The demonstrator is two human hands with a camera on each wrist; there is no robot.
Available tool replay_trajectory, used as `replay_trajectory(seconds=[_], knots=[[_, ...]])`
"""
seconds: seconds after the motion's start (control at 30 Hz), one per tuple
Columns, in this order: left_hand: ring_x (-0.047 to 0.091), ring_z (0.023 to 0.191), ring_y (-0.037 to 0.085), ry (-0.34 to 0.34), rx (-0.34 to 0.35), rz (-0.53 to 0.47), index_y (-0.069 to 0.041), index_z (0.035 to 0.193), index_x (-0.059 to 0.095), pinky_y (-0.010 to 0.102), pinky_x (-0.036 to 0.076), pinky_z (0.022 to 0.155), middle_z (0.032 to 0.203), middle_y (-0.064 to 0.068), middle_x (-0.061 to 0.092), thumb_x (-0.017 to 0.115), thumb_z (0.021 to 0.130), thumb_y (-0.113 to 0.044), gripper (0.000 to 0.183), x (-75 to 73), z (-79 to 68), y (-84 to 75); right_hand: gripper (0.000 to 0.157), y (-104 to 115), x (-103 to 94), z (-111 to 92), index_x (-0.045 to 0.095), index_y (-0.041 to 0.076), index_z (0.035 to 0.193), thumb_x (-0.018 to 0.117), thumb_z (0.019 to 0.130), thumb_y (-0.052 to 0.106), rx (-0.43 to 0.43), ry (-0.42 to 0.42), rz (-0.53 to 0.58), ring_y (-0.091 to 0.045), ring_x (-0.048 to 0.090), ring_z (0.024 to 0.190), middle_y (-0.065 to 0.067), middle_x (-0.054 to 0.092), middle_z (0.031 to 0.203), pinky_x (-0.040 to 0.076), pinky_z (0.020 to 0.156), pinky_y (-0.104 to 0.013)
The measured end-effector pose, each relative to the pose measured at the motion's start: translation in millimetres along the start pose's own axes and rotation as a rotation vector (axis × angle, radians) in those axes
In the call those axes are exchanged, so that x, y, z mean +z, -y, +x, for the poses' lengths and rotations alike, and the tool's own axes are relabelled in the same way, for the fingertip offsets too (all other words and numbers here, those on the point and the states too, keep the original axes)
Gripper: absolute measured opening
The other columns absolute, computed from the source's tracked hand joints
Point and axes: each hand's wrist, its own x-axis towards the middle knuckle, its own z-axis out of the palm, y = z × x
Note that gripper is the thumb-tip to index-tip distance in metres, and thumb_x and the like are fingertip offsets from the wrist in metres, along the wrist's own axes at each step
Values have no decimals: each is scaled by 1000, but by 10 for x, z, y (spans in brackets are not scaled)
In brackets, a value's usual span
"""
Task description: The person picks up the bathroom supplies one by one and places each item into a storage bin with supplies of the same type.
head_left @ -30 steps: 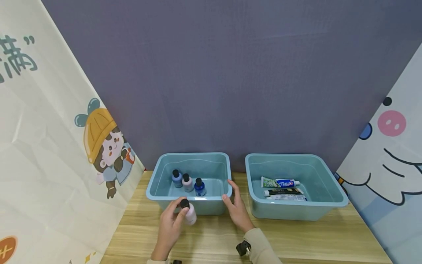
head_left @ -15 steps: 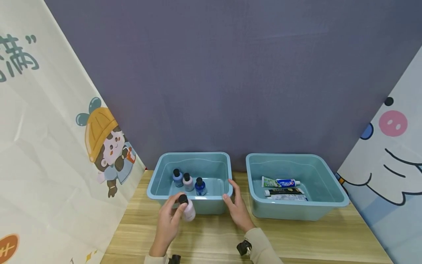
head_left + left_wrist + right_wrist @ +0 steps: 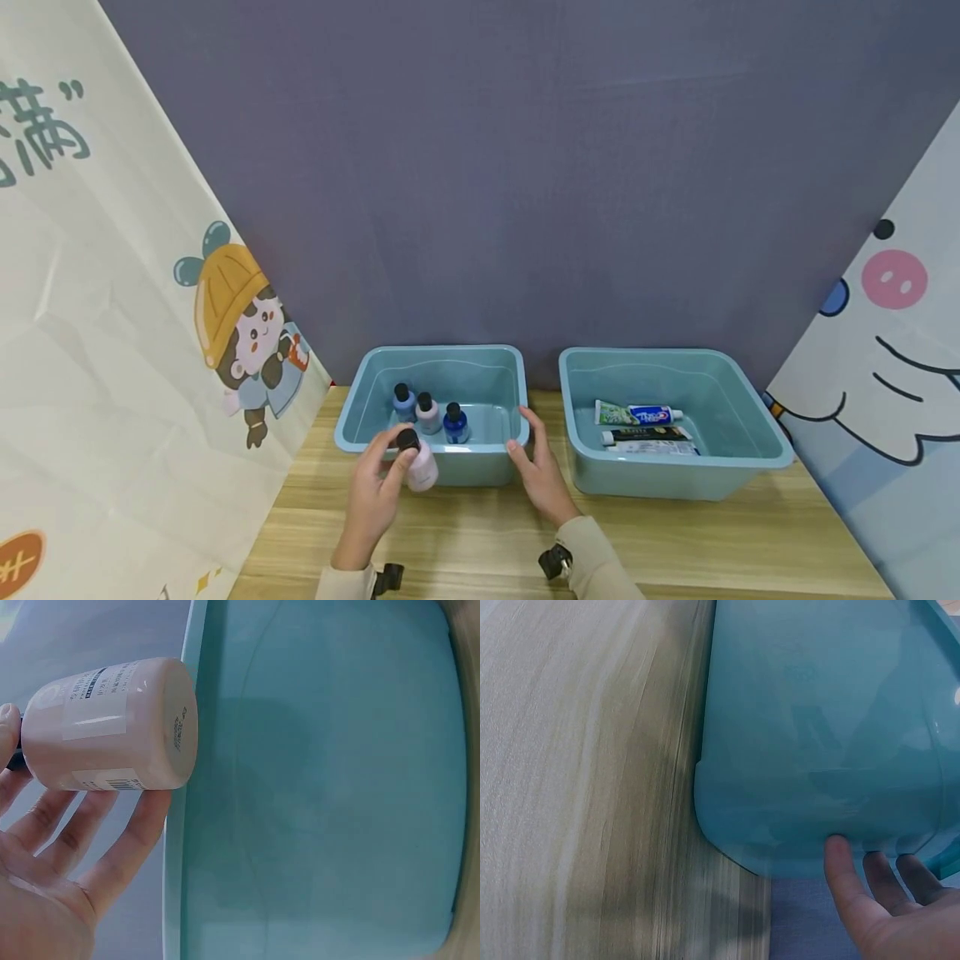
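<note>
My left hand holds a small pale pink bottle by its black cap, the thumb and fingers pinching it. The bottle is tilted in front of the left blue bin; in the left wrist view the labelled pink bottle shows its printed base. Inside that bin stand a light blue bottle, a pink bottle and a dark blue bottle, all black-capped. At the bin's front right corner, my right hand touches the rim and wall with extended fingers.
A second blue bin stands to the right, holding several toothpaste tubes. Both bins rest on a wood-grain table against a grey-blue backdrop. Printed panels flank the table on both sides.
My left hand has moved a little left and up with the pink bottle, towards the bin's front rim. The right hand keeps its place at the bin's corner.
</note>
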Motion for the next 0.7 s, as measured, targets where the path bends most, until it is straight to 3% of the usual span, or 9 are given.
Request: replay_trajectory(seconds=[0.13,0.27,0.4,0.7], knots=[[62,97,5,-12,5,12,-6,123,68,29,61,71,107,9,72,70,85,13,42,-12,49,-53,61,-6,-4,1,25,45,156,55,103,50,-3,0,1,-33,15,158,-4,21,171,14,121,-70],[60,97,3,-33,33,-15,-3,121,68,20,57,72,105,13,72,69,85,14,40,-35,106,-152,62,11,-9,-1,25,41,157,57,104,44,-6,2,7,-34,14,159,-5,21,171,14,122,-70],[59,99,1,-42,67,-29,-4,124,68,12,53,74,107,14,72,70,85,13,42,-46,142,-60,63,19,-7,10,25,37,159,57,105,38,-4,0,7,-36,15,158,-9,20,171,14,121,-71],[60,103,0,-20,86,-21,-7,128,68,17,56,75,113,11,73,71,89,6,41,-136,279,28,61,25,-1,-4,26,39,157,56,105,42,-3,3,6,-35,13,159,-6,20,171,12,122,-70]])
